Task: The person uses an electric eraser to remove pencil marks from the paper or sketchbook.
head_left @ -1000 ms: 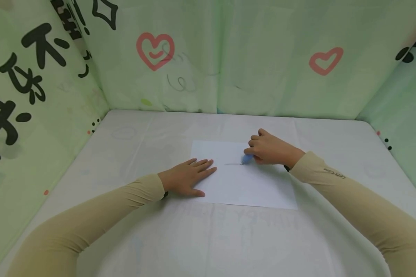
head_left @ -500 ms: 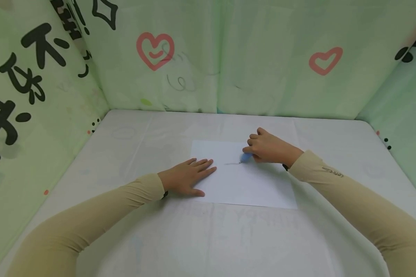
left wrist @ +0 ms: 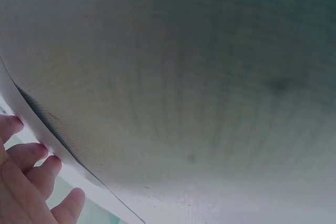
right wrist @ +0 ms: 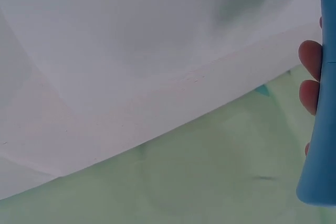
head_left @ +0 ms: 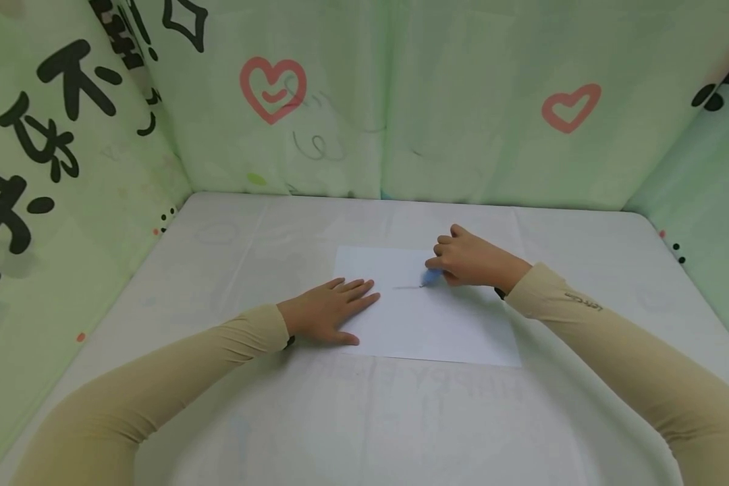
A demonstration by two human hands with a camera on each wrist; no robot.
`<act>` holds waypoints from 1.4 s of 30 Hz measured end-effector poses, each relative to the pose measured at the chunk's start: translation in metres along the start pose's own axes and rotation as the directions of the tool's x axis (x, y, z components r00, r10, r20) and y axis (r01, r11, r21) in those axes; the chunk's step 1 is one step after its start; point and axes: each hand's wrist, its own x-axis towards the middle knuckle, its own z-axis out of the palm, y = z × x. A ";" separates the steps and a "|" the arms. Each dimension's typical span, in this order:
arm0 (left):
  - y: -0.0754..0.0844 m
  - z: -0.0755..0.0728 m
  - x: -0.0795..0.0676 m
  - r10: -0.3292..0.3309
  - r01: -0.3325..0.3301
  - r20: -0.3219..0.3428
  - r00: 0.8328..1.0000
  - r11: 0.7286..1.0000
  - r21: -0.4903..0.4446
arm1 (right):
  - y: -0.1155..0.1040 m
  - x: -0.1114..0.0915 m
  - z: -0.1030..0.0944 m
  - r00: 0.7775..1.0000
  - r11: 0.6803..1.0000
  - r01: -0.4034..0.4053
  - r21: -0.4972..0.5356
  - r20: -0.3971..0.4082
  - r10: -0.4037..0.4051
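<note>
A white sheet of paper (head_left: 443, 331) lies on the table. My left hand (head_left: 328, 314) rests flat across its left part with the fingers spread; in the left wrist view, fingers (left wrist: 44, 174) show at the lower left. My right hand (head_left: 474, 260) grips a thick blue pen-like tool (head_left: 431, 277), whose thin dark tip points down at the paper, right at the end of a short faint grey line (head_left: 406, 287). Close up in the right wrist view, the tool's smooth blue body (right wrist: 325, 129) flares toward a rounded end, with fingertips (right wrist: 310, 97) curled behind it. Most of that grip is hidden.
The table (head_left: 364, 418) wears a white cover with faint creases. Green printed curtains (head_left: 437, 101) rise along its back, left (head_left: 115, 202) and right (head_left: 717, 223) sides, marked with red hearts and black lettering.
Over the last second my right hand has shifted very slightly left and away with the blue tool, its tip moving a little back along the line. My left hand stays in place.
</note>
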 end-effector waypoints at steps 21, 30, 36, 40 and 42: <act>0.000 -0.002 0.000 0.001 -0.001 0.001 1.000 1.000 -0.018 | 0.001 0.002 -0.002 1.000 1.000 0.006 -0.005 0.003 -0.006; 0.002 -0.003 -0.001 -0.007 0.008 0.011 1.000 1.000 -0.019 | 0.000 0.002 -0.003 1.000 1.000 0.003 0.008 0.019 -0.004; 0.004 -0.005 -0.002 -0.013 0.013 0.017 1.000 1.000 -0.019 | 0.000 0.003 -0.002 1.000 1.000 -0.001 -0.015 0.011 0.001; 0.004 -0.005 -0.002 -0.012 0.013 0.020 1.000 1.000 -0.017 | 0.000 0.004 -0.003 0.999 1.000 -0.001 0.010 0.033 0.000; 0.004 -0.006 -0.003 -0.011 0.011 0.017 1.000 1.000 -0.018 | 0.000 0.004 -0.004 0.999 1.000 0.001 0.014 0.036 -0.002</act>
